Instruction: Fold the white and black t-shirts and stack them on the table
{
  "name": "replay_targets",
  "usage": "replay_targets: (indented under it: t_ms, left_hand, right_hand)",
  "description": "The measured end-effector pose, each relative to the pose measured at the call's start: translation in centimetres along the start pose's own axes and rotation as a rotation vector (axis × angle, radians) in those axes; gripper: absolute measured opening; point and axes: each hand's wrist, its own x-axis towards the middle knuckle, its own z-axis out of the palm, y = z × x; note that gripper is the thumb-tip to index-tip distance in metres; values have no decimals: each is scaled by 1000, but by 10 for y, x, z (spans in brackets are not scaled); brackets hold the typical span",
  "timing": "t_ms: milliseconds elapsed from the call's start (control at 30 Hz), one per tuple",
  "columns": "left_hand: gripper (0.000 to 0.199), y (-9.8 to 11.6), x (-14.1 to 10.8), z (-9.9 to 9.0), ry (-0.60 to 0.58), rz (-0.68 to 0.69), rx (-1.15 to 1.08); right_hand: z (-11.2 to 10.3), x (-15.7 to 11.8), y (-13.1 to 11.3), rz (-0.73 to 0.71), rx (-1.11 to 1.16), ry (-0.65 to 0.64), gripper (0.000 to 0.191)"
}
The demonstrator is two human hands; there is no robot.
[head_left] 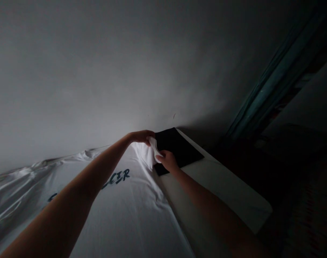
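Note:
A white T-shirt [131, 211] with dark lettering lies spread over a light table. At its far end, my left hand [144, 136] pinches a raised edge of the white fabric. My right hand [167, 160] grips the same raised part from the right, so the cloth is stretched between both hands, perhaps a sleeve. Below and behind the hands lies a flat black sheet [182, 148]. My left forearm hides part of the lettering.
A pale wall [99, 71] rises directly behind the table. The bare tabletop [219, 190] shows on the right, ending in a rounded corner. Farther right, a teal curtain [270, 86] hangs in a dark area.

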Motion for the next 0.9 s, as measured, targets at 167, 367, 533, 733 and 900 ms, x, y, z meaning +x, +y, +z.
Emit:
replay_targets:
  t_ms: [167, 367, 533, 733, 900]
  left_hand:
    - [36, 10, 18, -7, 116, -100, 269]
    - [17, 31, 52, 32, 275, -178, 473]
    - [31, 28, 64, 82, 300, -134, 364]
    - [56, 3, 60, 110, 485, -80, 241]
    - [55, -30, 25, 103, 743, -184, 225]
  right_hand:
    - [-28, 4, 8, 164, 281, 70, 15]
    - [-37, -5, 20, 233, 4, 39, 20]
    - [-38, -13, 30, 155, -400, 41, 22]
    - [-44, -22, 11, 33, -913, 110, 25]
    - [-11, -10, -11, -348, -915, 66, 33]
